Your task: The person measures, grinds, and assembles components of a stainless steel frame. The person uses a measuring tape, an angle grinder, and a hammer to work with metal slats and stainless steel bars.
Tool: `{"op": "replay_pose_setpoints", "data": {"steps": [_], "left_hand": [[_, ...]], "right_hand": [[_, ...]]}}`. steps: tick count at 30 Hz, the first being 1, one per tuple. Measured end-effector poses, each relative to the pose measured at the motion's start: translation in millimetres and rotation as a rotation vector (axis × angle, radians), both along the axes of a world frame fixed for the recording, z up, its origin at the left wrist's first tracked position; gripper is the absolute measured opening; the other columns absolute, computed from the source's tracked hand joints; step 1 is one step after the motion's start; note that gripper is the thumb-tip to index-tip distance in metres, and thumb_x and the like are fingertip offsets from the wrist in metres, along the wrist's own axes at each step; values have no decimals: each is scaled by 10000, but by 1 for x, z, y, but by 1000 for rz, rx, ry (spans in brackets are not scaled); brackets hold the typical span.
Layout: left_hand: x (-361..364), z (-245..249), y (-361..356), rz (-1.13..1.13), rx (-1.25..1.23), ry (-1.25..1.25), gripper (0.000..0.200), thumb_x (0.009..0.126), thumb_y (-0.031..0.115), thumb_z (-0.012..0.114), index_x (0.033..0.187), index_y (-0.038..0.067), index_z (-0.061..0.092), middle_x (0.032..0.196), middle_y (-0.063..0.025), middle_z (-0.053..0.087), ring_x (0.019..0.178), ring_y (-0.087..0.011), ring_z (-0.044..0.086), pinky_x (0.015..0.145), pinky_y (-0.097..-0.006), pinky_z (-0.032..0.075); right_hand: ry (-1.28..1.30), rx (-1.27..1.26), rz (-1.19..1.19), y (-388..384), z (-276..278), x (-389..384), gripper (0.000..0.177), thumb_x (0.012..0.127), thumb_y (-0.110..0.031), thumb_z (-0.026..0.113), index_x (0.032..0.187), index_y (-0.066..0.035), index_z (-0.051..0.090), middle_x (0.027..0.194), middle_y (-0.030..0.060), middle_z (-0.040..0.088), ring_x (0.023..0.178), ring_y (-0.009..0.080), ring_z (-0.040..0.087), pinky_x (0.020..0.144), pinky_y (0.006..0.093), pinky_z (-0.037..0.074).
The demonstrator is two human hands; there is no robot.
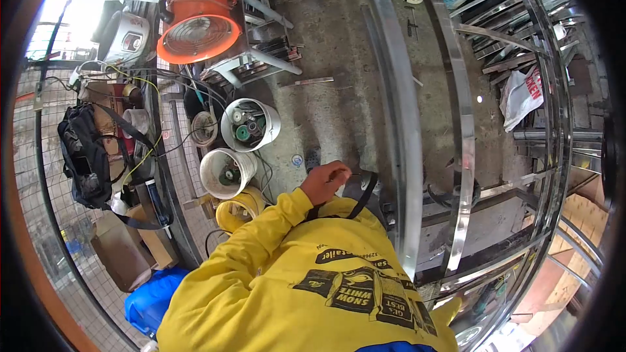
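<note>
My left hand [324, 182] is in front of my waist, at the end of a yellow sleeve [277, 218]. Its fingers are curled in, and whatever they may hold is hidden. Just right of it, a black strap [366, 195] runs down over the front of my yellow shirt [326, 274]. My right hand does not show; only a bit of yellow cloth appears low on the right, beside the metal frame. Left of my left hand stand a white bucket [228, 173] and a second white bucket [268, 127] with grinding discs inside, plus a yellow bucket [241, 210].
An orange fan [199, 16] sits on a metal stand at upper left. Long steel tubes [464, 124] and a curved metal frame [561, 111] rise on my right. A black bag [85, 156], cables and a cardboard box [120, 251] lie along the wire mesh.
</note>
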State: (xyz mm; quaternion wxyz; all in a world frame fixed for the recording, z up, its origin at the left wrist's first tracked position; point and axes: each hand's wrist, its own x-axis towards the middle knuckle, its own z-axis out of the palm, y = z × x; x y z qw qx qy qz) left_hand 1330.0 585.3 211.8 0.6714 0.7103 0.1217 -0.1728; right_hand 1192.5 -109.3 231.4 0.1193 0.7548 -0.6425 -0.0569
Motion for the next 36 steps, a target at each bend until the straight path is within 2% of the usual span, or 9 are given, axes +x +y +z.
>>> {"op": "replay_pose_setpoints", "data": {"steps": [5,8,10,14,22,24,28,32,36], "left_hand": [[-53,-74,94,28,188,122,276,961,294,629,1086,50,658,895,-109,682,814,-201,647,760,-340,520],[-61,-112,140,-35,359,251,329,938,347,637,1096,59,659,916,-153,701,841,-278,679,779,-390,533],[-59,-135,162,-84,444,329,367,931,382,630,1103,59,658,937,-173,709,868,-320,686,800,-420,536],[-62,-181,187,-180,520,474,463,904,472,623,1149,81,659,1013,-197,716,987,-394,673,885,-468,524],[-133,-223,207,-274,340,630,627,900,532,624,1360,111,557,1254,-243,623,1168,-415,598,997,-489,479],[-169,-251,203,15,304,575,630,890,525,653,1358,113,563,1338,-234,572,1220,-418,561,1034,-480,456],[-108,-230,222,-52,374,660,689,854,525,706,1380,110,545,1388,-255,522,1261,-428,523,1066,-470,434],[-71,-238,207,-157,368,824,671,883,551,658,1420,177,512,1465,-253,446,1323,-457,449,1106,-505,378],[-52,-231,202,-71,247,871,637,909,536,626,1446,220,491,1495,-242,418,1333,-465,432,1122,-506,353]], "right_hand": [[-471,-134,733,111,31,111,433,909,-300,632,1130,71,654,1054,278,678,973,440,649,899,497,512],[-738,-15,1095,321,63,199,250,871,10,604,1111,39,670,1046,153,682,879,266,670,750,335,547],[-875,453,1195,412,47,223,280,845,30,652,1122,-7,635,1049,115,644,875,204,631,721,277,510],[-707,869,1636,591,28,251,220,841,-64,660,1058,-39,645,1022,159,647,940,355,621,819,429,497],[-285,1146,1749,798,-217,380,168,850,-175,628,976,-63,636,940,155,631,905,370,617,822,468,509],[-114,1129,1716,852,-297,434,147,864,-183,625,953,-67,640,955,151,642,927,360,627,808,460,520],[169,1117,1801,969,-442,525,190,878,-248,608,957,-78,634,993,145,646,972,367,630,831,486,529],[75,918,2476,1066,-527,568,215,907,-224,551,1079,-111,614,1105,86,638,1033,288,632,870,425,522],[-43,765,2476,1120,-576,592,190,909,-205,532,1028,-123,655,1072,67,650,1061,261,623,894,406,511]]}}
